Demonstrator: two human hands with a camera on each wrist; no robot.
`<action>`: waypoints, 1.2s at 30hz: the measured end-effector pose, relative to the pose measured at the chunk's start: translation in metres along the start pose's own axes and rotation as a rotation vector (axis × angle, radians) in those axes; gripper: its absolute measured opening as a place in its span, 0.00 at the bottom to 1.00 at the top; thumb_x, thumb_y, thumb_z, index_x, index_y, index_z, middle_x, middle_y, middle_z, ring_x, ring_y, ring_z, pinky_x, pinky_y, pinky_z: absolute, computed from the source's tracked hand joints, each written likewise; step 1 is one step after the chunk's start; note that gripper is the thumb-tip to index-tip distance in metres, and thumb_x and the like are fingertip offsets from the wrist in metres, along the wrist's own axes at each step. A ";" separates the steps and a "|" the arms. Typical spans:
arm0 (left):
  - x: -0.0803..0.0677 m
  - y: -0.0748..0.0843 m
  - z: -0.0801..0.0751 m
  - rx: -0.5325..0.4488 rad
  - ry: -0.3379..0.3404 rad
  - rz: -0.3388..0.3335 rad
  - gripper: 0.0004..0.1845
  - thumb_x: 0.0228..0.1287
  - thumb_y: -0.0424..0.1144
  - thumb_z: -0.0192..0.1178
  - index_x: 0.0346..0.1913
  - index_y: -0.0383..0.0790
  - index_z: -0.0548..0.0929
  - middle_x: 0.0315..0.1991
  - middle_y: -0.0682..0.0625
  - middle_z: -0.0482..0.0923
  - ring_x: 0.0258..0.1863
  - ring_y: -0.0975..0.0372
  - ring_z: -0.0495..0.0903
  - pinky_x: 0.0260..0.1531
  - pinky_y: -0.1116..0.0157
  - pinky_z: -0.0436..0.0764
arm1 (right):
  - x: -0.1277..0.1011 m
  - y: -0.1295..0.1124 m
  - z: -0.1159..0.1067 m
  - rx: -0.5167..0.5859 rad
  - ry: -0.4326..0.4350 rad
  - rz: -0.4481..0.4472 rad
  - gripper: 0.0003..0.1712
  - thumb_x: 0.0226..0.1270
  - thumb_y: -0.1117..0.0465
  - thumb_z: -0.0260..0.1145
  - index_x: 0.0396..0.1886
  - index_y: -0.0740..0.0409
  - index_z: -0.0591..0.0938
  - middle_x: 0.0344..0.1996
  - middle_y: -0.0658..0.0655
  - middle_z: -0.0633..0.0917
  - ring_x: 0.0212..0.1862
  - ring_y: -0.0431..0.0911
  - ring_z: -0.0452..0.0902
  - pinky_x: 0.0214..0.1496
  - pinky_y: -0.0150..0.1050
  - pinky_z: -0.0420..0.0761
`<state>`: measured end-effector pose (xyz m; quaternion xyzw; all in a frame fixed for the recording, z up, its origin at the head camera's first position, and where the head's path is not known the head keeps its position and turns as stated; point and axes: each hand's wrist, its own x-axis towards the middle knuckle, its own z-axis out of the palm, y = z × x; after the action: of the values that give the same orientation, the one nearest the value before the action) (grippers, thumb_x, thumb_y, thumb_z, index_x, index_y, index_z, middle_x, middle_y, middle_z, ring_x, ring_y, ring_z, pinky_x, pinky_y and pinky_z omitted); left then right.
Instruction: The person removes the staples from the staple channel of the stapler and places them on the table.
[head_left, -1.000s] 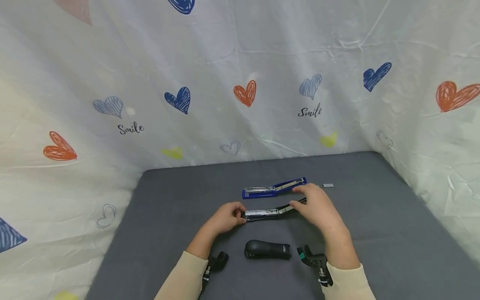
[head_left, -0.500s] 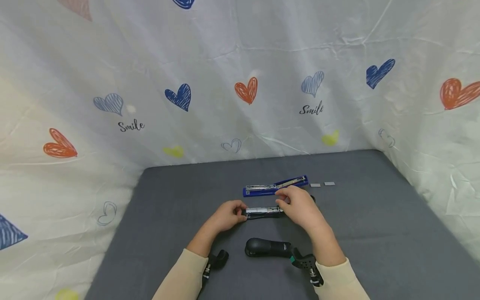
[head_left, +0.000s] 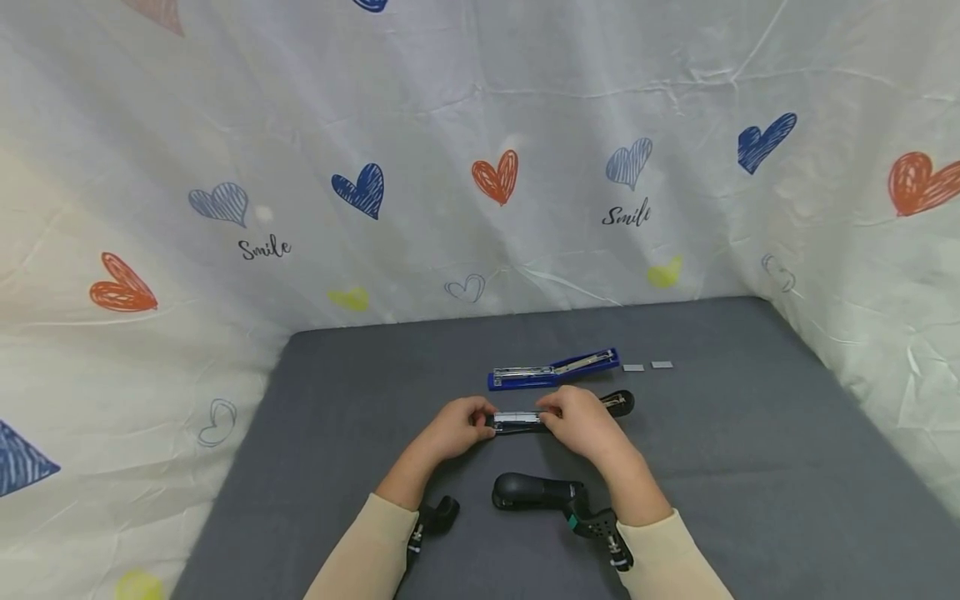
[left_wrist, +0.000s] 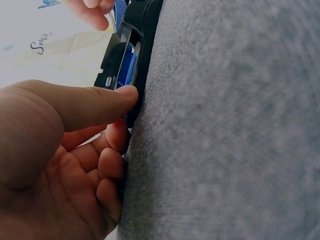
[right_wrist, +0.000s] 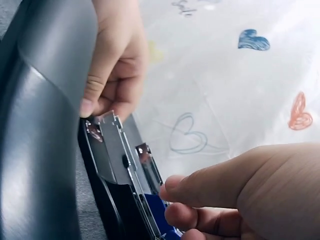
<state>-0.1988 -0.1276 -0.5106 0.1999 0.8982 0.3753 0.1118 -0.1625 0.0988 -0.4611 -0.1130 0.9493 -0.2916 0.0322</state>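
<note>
A black stapler [head_left: 525,420] lies swung open flat on the grey tabletop [head_left: 750,467], its metal magazine [right_wrist: 122,160] facing up. My left hand [head_left: 483,421] pinches its left end; the thumb [left_wrist: 85,105] presses against the end of the stapler [left_wrist: 122,60]. My right hand [head_left: 551,414] grips the middle of the magazine with curled fingers [right_wrist: 210,192], covering that part. The stapler's black far end [head_left: 618,402] sticks out to the right of my right hand.
Just behind lies a blue stapler [head_left: 551,371], also swung open. Two short staple strips [head_left: 633,367] [head_left: 662,364] lie to its right. A closed black stapler [head_left: 536,492] sits near my wrists. A heart-printed white cloth [head_left: 480,167] walls in the table.
My right hand has slid left along the black stapler from its right end to its middle, uncovering the far end and a staple strip. The left hand has stayed put.
</note>
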 end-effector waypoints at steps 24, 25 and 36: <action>0.001 0.001 0.000 0.025 -0.017 0.017 0.11 0.59 0.37 0.65 0.46 0.44 0.81 0.22 0.54 0.70 0.18 0.64 0.66 0.21 0.67 0.67 | -0.003 -0.019 0.016 -0.143 0.056 0.120 0.06 0.60 0.56 0.68 0.30 0.52 0.88 0.30 0.50 0.77 0.28 0.44 0.73 0.29 0.42 0.75; 0.001 0.000 0.000 0.029 -0.021 0.017 0.11 0.60 0.37 0.65 0.46 0.45 0.81 0.23 0.54 0.70 0.18 0.64 0.67 0.22 0.67 0.67 | -0.003 -0.020 0.016 -0.131 0.059 0.130 0.07 0.60 0.56 0.68 0.30 0.53 0.88 0.30 0.51 0.77 0.28 0.44 0.73 0.30 0.42 0.74; 0.002 -0.002 -0.001 0.045 -0.031 0.051 0.11 0.59 0.37 0.65 0.45 0.46 0.81 0.23 0.54 0.70 0.19 0.64 0.67 0.22 0.67 0.67 | 0.000 -0.021 0.020 -0.013 0.126 0.175 0.04 0.60 0.54 0.68 0.30 0.49 0.85 0.24 0.45 0.81 0.24 0.39 0.72 0.25 0.37 0.71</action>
<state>-0.2014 -0.1289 -0.5114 0.2311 0.8991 0.3547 0.1116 -0.1560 0.0715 -0.4657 -0.0114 0.9575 -0.2883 -0.0031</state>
